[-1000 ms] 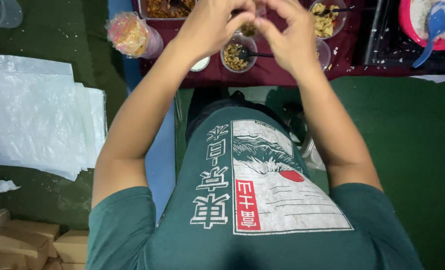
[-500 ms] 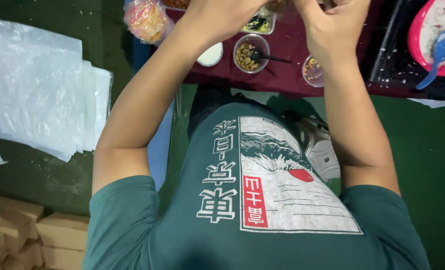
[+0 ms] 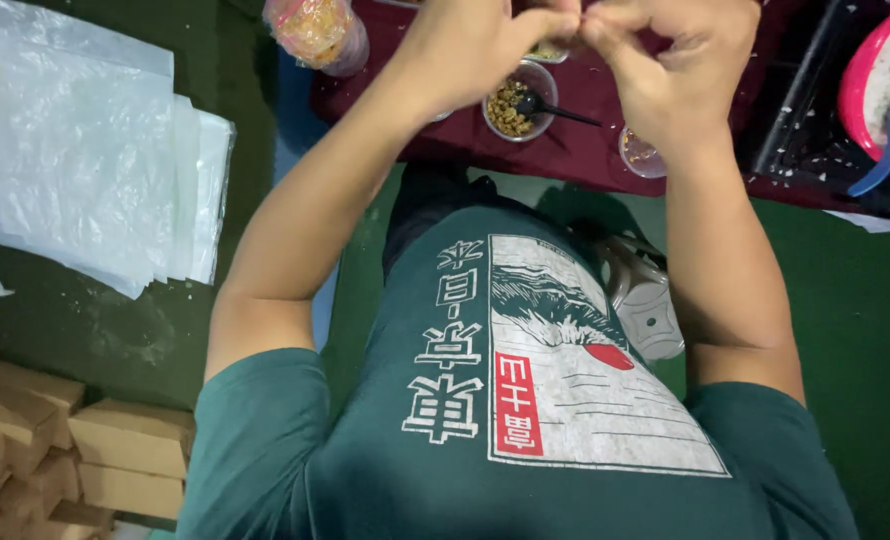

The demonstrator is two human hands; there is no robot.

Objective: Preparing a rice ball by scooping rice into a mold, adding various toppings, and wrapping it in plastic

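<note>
While two hands, left hand (image 3: 480,50), right hand (image 3: 665,60), pinch together, contents unclear; two cups (image 3: 513,100)

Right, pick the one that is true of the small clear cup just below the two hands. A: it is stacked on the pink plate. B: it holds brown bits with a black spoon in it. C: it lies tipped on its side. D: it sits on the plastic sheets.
B: the small clear cup stands on the dark red tabletop with brown bits inside and a black spoon resting in it.
</note>
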